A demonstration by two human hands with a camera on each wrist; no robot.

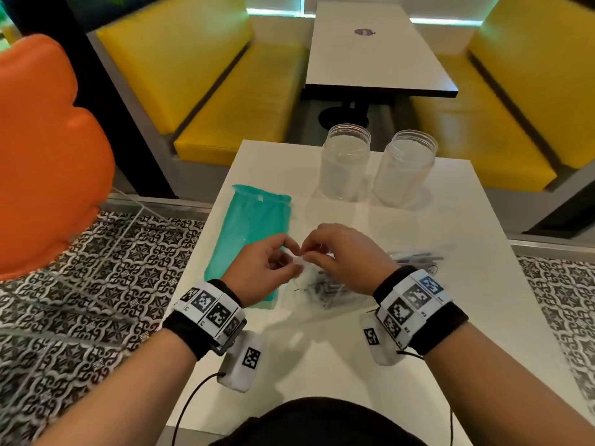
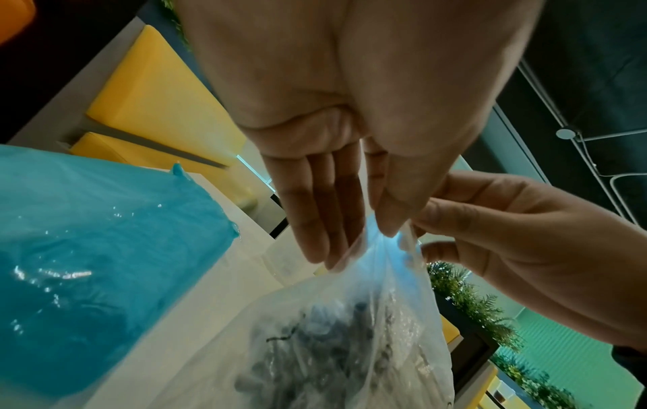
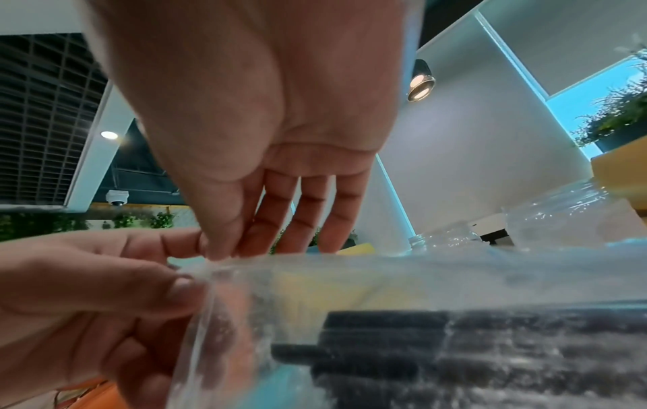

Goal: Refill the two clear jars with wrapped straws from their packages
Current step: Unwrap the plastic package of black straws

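Pinching the top edge of the clear bag (image 1: 325, 284) of dark straws (image 3: 455, 346), my left hand (image 1: 264, 272) and right hand (image 1: 341, 255) meet thumb to fingertip over the white table (image 1: 450, 284), each nipping one side of the plastic mouth. The bag's body lies on the table under my wrists. The teal package (image 1: 251, 226) lies just left of it. Both clear jars (image 1: 344, 159) stand upright at the far edge, side by side.

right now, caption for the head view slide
Both hands pinch a clear plastic bag of dark straws before two clear plastic jars.
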